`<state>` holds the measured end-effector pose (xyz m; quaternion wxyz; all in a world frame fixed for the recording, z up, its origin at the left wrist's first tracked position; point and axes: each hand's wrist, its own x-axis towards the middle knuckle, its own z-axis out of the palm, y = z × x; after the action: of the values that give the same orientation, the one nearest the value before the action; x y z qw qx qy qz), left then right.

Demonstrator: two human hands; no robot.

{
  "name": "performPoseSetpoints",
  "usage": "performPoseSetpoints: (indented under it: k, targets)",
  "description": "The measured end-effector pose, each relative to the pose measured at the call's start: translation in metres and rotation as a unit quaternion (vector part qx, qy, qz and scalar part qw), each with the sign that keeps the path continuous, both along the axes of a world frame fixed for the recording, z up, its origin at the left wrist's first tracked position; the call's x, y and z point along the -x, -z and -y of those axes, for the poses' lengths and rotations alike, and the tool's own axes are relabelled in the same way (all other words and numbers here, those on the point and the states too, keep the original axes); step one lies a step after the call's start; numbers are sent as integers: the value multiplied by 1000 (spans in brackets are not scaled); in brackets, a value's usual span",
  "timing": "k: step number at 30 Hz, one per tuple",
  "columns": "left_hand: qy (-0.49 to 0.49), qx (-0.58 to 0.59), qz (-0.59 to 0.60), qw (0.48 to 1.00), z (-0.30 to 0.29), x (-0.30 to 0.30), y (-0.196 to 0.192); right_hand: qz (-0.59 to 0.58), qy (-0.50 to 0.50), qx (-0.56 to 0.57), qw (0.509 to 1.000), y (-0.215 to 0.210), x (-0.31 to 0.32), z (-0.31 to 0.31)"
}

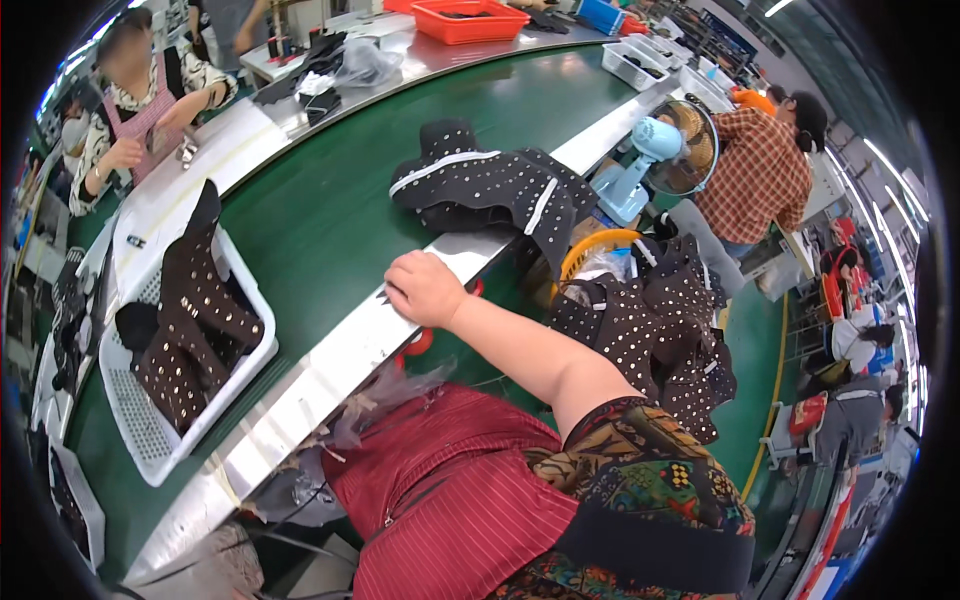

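Observation:
My right hand (424, 288) rests on the bare metal edge strip (340, 350) of the green work belt. Its fingers are curled together, and a small dark tip shows beneath them; what it belongs to is hidden. Just beyond the hand, a black fabric piece with white dots and white trim (480, 185) lies across the belt and hangs over the strip. More dark dotted fabric pieces (650, 330) are heaped over an orange basket (590, 248) to my right. My left hand is out of view.
A white perforated basket (150, 430) with studded dark brown pieces stands on the belt at left. Beyond the fabric are a blue fan (655, 140) and a person in a checked shirt (760, 170). Another person (140, 120) works across the belt. A red tray (470, 22) sits at the back.

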<state>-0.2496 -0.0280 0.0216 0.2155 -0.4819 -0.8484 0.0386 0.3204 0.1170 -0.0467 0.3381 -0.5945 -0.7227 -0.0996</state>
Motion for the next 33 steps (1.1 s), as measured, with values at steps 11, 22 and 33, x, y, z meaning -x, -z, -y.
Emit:
performPoseSetpoints:
  k: [11,22,33]
  targets:
    - [46,82,-17,995,-12,29,8,-9,-1,20,1000,-6,5,0]
    - [72,92,12,993,-13,38,6,-14,10,40,999,-7,2,2]
    - [-31,57,103,993,-11,55,16,-23,-27,-12,999,9,-1,-4]
